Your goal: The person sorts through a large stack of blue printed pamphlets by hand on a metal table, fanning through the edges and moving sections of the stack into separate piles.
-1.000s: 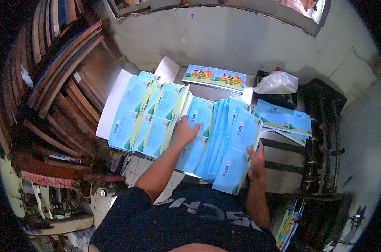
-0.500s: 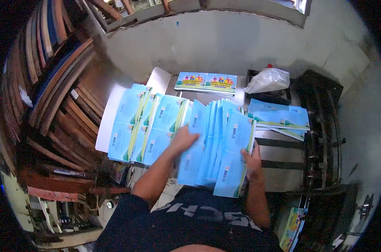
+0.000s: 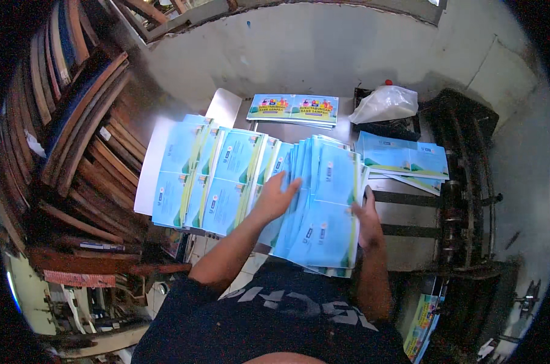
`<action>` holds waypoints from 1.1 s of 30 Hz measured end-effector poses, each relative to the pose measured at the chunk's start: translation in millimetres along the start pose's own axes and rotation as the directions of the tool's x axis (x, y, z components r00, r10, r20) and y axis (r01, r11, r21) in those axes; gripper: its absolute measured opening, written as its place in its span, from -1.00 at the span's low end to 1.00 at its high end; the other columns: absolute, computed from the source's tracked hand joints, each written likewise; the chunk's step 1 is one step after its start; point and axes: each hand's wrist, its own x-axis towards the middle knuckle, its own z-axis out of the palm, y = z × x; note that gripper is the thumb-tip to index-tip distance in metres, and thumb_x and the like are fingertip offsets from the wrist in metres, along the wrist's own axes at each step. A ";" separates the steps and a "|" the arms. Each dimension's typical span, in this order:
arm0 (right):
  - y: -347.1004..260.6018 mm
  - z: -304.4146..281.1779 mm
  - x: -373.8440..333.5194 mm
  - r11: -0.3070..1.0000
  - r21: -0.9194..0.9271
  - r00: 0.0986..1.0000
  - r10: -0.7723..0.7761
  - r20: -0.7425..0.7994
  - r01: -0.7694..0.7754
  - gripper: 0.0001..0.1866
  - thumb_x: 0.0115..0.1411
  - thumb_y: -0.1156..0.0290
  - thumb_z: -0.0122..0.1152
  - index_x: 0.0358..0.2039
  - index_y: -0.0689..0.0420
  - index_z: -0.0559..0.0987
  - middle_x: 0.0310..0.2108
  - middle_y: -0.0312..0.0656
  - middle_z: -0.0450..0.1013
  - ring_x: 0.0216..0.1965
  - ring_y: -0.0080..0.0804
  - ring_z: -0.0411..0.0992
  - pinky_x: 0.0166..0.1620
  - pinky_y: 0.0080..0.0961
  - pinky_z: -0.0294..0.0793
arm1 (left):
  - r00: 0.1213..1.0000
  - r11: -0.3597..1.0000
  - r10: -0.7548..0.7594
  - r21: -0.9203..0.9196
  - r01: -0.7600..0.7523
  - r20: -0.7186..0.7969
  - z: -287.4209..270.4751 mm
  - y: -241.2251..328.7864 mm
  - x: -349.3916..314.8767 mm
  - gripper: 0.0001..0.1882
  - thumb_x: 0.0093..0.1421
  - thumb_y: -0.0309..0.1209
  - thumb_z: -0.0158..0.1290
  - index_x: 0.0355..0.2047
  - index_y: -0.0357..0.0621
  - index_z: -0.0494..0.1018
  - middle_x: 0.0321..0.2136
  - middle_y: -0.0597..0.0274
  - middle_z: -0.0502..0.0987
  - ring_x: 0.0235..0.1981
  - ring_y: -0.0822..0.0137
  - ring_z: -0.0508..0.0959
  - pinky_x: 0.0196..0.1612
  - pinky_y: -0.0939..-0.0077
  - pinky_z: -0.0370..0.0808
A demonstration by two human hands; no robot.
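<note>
A fanned stack of light-blue printed sheets (image 3: pixel 332 233) lies in front of me, its layers slightly out of line. My left hand (image 3: pixel 277 199) is at the stack's left side, thumb and forefinger apart, touching the blue sheets there. At the right edge my right hand (image 3: pixel 367 223) has its thumb over the top sheet and its fingers along the outer side; the thumb is a little blurred. More overlapping blue sheets (image 3: pixel 229 203) with green and yellow edges spread to the left, on a white board (image 3: pixel 149 176).
Behind lies a pile of colourful printed covers (image 3: pixel 293 109). A clear plastic bag (image 3: pixel 385 104) rests on a black tray, with more blue sheets (image 3: pixel 402 153) in front. Dark machine parts (image 3: pixel 454 200) stand right; wooden boards (image 3: pixel 93 121) fill racks on the left.
The loose top sheets on the right have come down more nearly in line with the stack. My left hand has shifted right, its fingers now spread; the right hand stays at the edge.
</note>
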 end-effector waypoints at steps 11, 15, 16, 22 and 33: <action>17.3 2.1 -1.4 0.979 -0.176 0.994 -0.107 -0.020 0.102 0.05 -0.01 0.64 0.27 0.33 0.20 -0.24 0.22 0.03 0.10 0.19 -0.11 0.18 0.19 -0.20 0.26 | 0.996 0.997 -0.073 0.027 0.075 -0.058 21.7 -30.7 -14.1 -0.24 0.20 0.02 0.01 0.10 -0.49 0.22 0.15 -0.43 0.18 0.20 -0.18 0.21 0.23 0.07 0.13; 22.9 0.6 -2.4 0.971 -0.211 0.993 -0.121 -0.011 0.116 0.04 0.00 0.64 0.23 0.34 0.20 -0.26 0.23 0.04 0.08 0.20 -0.12 0.17 0.20 -0.22 0.24 | 0.977 0.977 -0.211 0.014 0.212 -0.028 14.3 -41.5 13.0 -0.18 0.13 0.17 0.02 0.01 -0.47 0.32 -0.08 -0.27 0.43 -0.11 -0.04 0.48 -0.01 0.19 0.38; 23.1 0.3 -1.5 0.962 -0.239 0.990 -0.139 0.003 0.135 0.04 0.01 0.63 0.21 0.34 0.20 -0.27 0.23 0.04 0.07 0.21 -0.14 0.15 0.20 -0.22 0.22 | 0.926 0.903 -0.343 -0.214 0.371 0.160 8.9 -32.5 19.9 -0.14 0.12 0.23 0.01 0.00 -0.46 0.33 -0.14 -0.22 0.47 -0.18 -0.01 0.52 -0.07 0.23 0.42; 34.7 34.5 5.0 0.825 -0.534 0.983 -0.145 0.116 0.185 0.09 -0.01 0.62 0.25 0.35 0.13 -0.30 0.21 0.10 0.09 0.16 -0.13 0.23 0.14 -0.27 0.32 | 0.872 0.767 -0.283 -0.452 0.456 0.400 27.3 -17.9 19.8 -0.36 0.15 0.00 0.13 0.05 -0.27 0.36 -0.12 0.05 0.53 -0.19 0.25 0.58 -0.14 0.34 0.53; 42.2 53.0 20.1 0.818 -0.443 0.930 -0.305 0.206 0.366 0.09 0.05 0.49 0.25 0.34 0.12 -0.37 0.28 0.07 0.01 0.26 -0.10 0.09 0.31 -0.25 0.02 | 0.931 0.828 -0.093 -0.492 0.270 0.354 -29.3 33.1 26.5 -0.25 -0.13 -0.38 0.36 0.08 -0.29 0.31 -0.09 0.08 0.52 -0.11 0.19 0.54 0.00 0.28 0.45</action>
